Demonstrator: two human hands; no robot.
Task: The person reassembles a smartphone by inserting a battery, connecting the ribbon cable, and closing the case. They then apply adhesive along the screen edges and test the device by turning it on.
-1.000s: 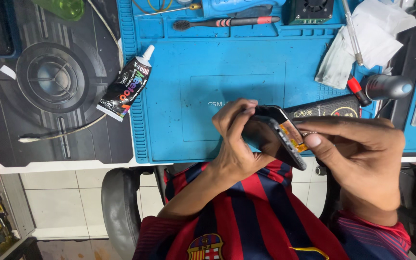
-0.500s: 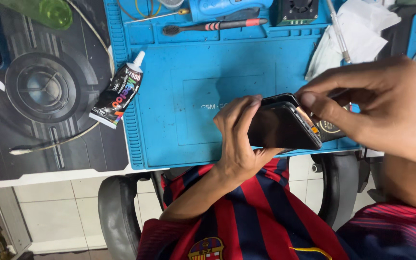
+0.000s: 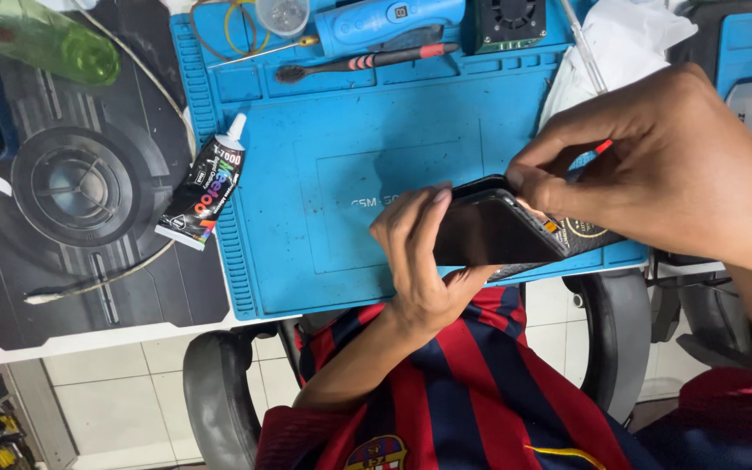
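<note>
At the far left we see a translucent green plastic bottle [image 3: 41,39] lying on a black printed desk mat [image 3: 63,235]. Just right of it, a black squeeze tube of glue with a white nozzle [image 3: 202,187] lies tilted across the left edge of a blue silicone work mat [image 3: 324,148]. Along the far side of that mat lie a black-bristled brush with a red-and-black handle [image 3: 363,61] and, beyond it, a blue plastic power tool [image 3: 385,22]; a small black fan unit [image 3: 511,19] sits to their right.

Near the mat's near edge, our left hand [image 3: 419,261] clasps the left end of a black flat smartphone [image 3: 493,231], thumb and fingers curled around it, holding it just above the mat. Our right hand [image 3: 654,170] comes in from the right, its fingertips [image 3: 528,183] pressed together in a pinch on the phone's far upper edge. Whether anything thin lies between those fingertips, we cannot tell. A crumpled white cloth [image 3: 620,52] lies on the far right. Below the hands a red-and-blue striped shirt [image 3: 472,383] shows.
</note>
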